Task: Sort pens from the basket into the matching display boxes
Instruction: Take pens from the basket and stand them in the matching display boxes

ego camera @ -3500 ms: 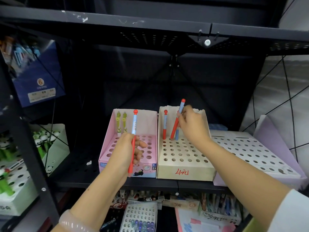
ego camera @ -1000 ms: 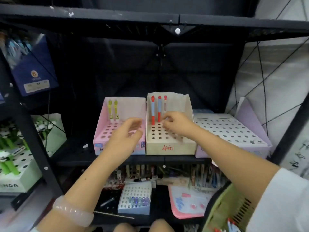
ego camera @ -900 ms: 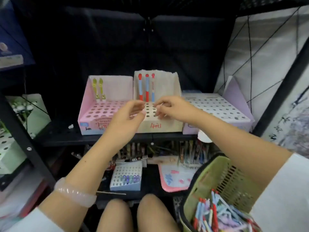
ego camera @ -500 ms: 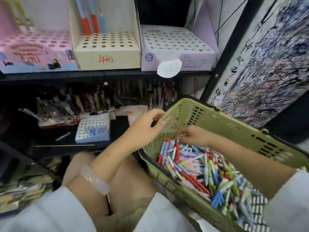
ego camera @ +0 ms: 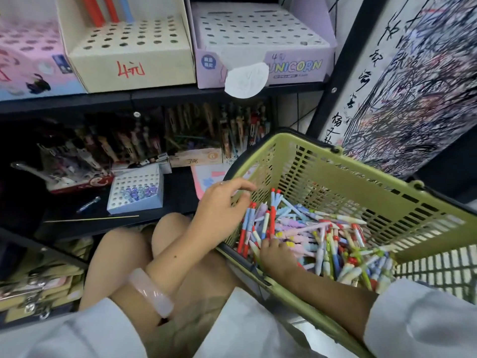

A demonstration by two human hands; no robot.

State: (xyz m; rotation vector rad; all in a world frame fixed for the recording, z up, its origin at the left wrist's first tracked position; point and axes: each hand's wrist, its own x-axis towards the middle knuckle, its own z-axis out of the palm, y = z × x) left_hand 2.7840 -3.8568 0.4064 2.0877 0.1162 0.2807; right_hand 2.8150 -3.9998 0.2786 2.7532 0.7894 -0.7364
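**Mia:** Is the job nearly done?

**Ben:** No, I think there is lots left. The green basket (ego camera: 348, 177) is full of pens (ego camera: 322, 239), all mixed up: red and blue ones, purple ones, yellow ones.

**Mia:** What is in the boxes?

**Ben:** Up above the basket, the cream box (ego camera: 129, 55) has a few red and blue pens standing at its back. Most of its holes are empty. The purple box (ego camera: 260, 45) beside it shows only empty holes. The pink box (ego camera: 28, 60) is partly cut off, so I can't see what it holds.

**Mia:** And the hands?

**Ben:** The left hand (ego camera: 222, 210) is at the basket's near corner with fingers spread, holding nothing I can see. The right hand (ego camera: 277, 257) is down among the pens. I can't tell if it has grabbed one.
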